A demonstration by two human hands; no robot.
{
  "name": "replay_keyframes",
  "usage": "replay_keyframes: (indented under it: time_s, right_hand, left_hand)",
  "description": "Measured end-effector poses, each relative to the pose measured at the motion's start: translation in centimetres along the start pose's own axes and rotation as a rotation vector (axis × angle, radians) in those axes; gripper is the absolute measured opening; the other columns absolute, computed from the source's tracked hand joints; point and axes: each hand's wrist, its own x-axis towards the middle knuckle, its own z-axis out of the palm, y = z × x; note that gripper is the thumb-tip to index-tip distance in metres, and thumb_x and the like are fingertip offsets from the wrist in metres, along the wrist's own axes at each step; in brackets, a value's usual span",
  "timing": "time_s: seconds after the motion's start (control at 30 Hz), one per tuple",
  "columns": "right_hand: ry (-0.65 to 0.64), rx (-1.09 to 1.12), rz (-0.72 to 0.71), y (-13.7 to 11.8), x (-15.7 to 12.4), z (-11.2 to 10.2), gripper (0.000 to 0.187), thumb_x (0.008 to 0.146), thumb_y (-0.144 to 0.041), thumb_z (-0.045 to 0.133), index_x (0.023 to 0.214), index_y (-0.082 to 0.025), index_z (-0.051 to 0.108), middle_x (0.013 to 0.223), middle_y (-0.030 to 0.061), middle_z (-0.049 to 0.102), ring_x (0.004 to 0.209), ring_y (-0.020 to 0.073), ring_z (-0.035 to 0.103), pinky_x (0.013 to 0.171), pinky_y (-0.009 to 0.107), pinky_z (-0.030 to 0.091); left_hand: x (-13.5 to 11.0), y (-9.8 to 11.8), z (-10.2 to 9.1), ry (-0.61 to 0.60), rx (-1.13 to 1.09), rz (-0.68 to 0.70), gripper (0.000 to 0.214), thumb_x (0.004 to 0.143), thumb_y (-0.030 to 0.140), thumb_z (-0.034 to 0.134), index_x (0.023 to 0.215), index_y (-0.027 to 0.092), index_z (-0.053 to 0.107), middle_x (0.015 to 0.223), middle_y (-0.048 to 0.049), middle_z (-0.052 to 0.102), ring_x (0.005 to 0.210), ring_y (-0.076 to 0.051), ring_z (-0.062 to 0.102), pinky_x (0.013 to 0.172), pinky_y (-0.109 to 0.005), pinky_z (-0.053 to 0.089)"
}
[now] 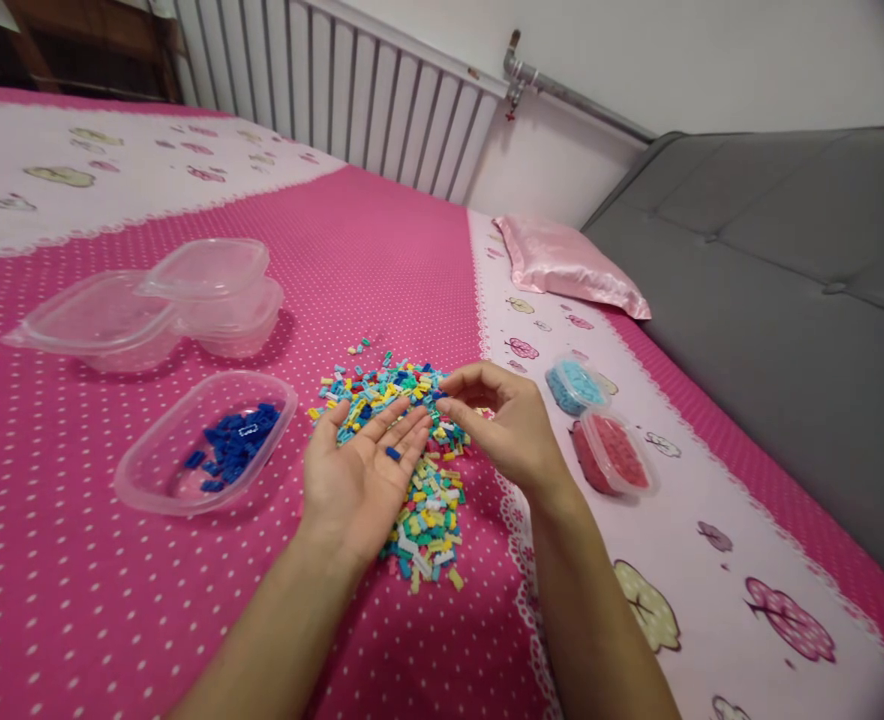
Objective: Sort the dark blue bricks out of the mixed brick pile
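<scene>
My left hand (359,475) lies palm up with its fingers stretched out, and one small dark blue toy brick (393,453) rests on them. Just right of its fingertips, my right hand (503,415) has thumb and index finger curled close around what looks like another dark blue brick (440,396). Beneath and around both hands spreads a loose pile of small mixed-colour bricks (428,520), yellow, green, white, light blue and others; the hands cover part of it. To the left, a clear plastic container (142,487) holds dark blue bricks (236,445).
Clear containers (104,310) stand at the far left. On the right, one small container holds light blue bricks (577,383), another red bricks (616,452). A pink pillow (569,265) lies near the grey headboard (779,270). Behind the pink dotted bedspread (382,240) is a radiator (352,90).
</scene>
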Motion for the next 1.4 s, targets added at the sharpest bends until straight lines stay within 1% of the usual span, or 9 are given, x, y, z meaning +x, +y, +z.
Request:
replay_keyframes:
  time_s: [0.23, 0.43, 0.53, 0.67, 0.83, 0.97, 1.07, 1.2, 1.4]
  right_hand:
    - [-0.060, 0.018, -0.029, -0.2, -0.1, 0.2, 0.010, 0.075, -0.019, 0.065, 0.084, -0.017, 0.064, 0.079, 0.0004, 0.068, 0.072, 0.0110, 0.063, 0.070, 0.024, 0.051]
    - [0.011, -0.050, 0.031, 0.4, 0.1, -0.3, 0.011, 0.075, -0.022, 0.064, 0.084, -0.017, 0.066, 0.079, 0.0023, 0.069, 0.071, 0.0127, 0.064, 0.066, 0.025, 0.050]
    - [0.063, -0.191, 0.117, 1.5, 0.3, -1.1, 0.013, 0.074, -0.019, 0.061, 0.085, -0.017, 0.067, 0.080, 0.0034, 0.071, 0.070, 0.0141, 0.064, 0.067, 0.026, 0.050]
    - [0.090, -0.508, 0.259, 3.7, 0.5, -1.9, 0.021, 0.074, -0.012, 0.054, 0.086, -0.019, 0.069, 0.082, 0.0036, 0.072, 0.074, 0.0157, 0.065, 0.071, 0.027, 0.049]
    - [0.057, -0.715, 0.407, 5.4, 0.7, -1.6, 0.017, 0.075, -0.016, 0.056, 0.084, -0.022, 0.069, 0.084, 0.0035, 0.071, 0.079, 0.0164, 0.064, 0.072, 0.027, 0.047]
    - [-0.005, -0.779, 0.485, 5.8, 0.7, -1.5, 0.014, 0.073, -0.018, 0.058, 0.080, -0.022, 0.068, 0.082, 0.0036, 0.071, 0.077, 0.0173, 0.064, 0.066, 0.026, 0.044]
    - [-0.035, -0.796, 0.524, 5.9, 0.6, -1.7, 0.017, 0.071, -0.015, 0.056, 0.080, -0.023, 0.069, 0.083, 0.0040, 0.071, 0.076, 0.0168, 0.064, 0.065, 0.025, 0.043]
    - [-0.049, -0.795, 0.539, 5.9, 0.5, -1.8, 0.022, 0.073, -0.015, 0.053, 0.083, -0.023, 0.071, 0.085, 0.0050, 0.072, 0.077, 0.0172, 0.066, 0.065, 0.024, 0.044]
    - [-0.072, -0.798, 0.552, 5.9, 0.5, -1.6, 0.017, 0.070, -0.026, 0.063, 0.083, -0.022, 0.074, 0.082, 0.0064, 0.073, 0.076, 0.0204, 0.066, 0.064, 0.027, 0.045]
  left_hand:
    - [-0.1, 0.0, 0.1, -0.005, -0.011, 0.002, 0.055, 0.083, 0.038, 0.043, 0.122, -0.001, 0.050, 0.106, -0.0229, 0.062, 0.098, -0.026, 0.065, 0.085, -0.031, 0.054]
    - [-0.1, 0.0, 0.1, 0.001, 0.008, -0.010, 0.059, 0.083, 0.040, 0.043, 0.124, -0.001, 0.049, 0.116, -0.0264, 0.059, 0.111, -0.032, 0.059, 0.086, -0.034, 0.054]
    - [-0.2, 0.1, 0.2, 0.010, 0.022, -0.004, 0.060, 0.083, 0.040, 0.043, 0.124, -0.003, 0.048, 0.119, -0.0278, 0.057, 0.114, -0.033, 0.057, 0.085, -0.034, 0.055]
    - [-0.3, 0.1, 0.3, 0.037, 0.030, 0.004, 0.060, 0.084, 0.040, 0.042, 0.125, -0.003, 0.048, 0.120, -0.0276, 0.057, 0.114, -0.033, 0.056, 0.083, -0.033, 0.056]
    - [-0.3, 0.1, 0.4, 0.039, 0.026, 0.014, 0.060, 0.084, 0.039, 0.042, 0.125, -0.003, 0.048, 0.120, -0.0280, 0.057, 0.115, -0.033, 0.056, 0.082, -0.033, 0.056]
    - [-0.5, 0.1, 0.4, 0.047, 0.017, 0.012, 0.057, 0.084, 0.037, 0.042, 0.125, -0.002, 0.049, 0.120, -0.0280, 0.057, 0.113, -0.032, 0.057, 0.081, -0.033, 0.056]
    - [-0.5, 0.2, 0.5, 0.059, 0.011, 0.003, 0.056, 0.084, 0.037, 0.041, 0.126, 0.000, 0.049, 0.120, -0.0273, 0.057, 0.113, -0.031, 0.058, 0.081, -0.033, 0.056]
    - [-0.4, 0.3, 0.5, 0.051, 0.017, 0.011, 0.059, 0.084, 0.038, 0.042, 0.126, -0.002, 0.048, 0.119, -0.0284, 0.057, 0.113, -0.032, 0.057, 0.080, -0.032, 0.056]
    - [-0.3, 0.2, 0.3, 0.039, 0.021, 0.015, 0.060, 0.083, 0.039, 0.042, 0.125, -0.003, 0.048, 0.119, -0.0287, 0.057, 0.113, -0.032, 0.057, 0.080, -0.033, 0.057]
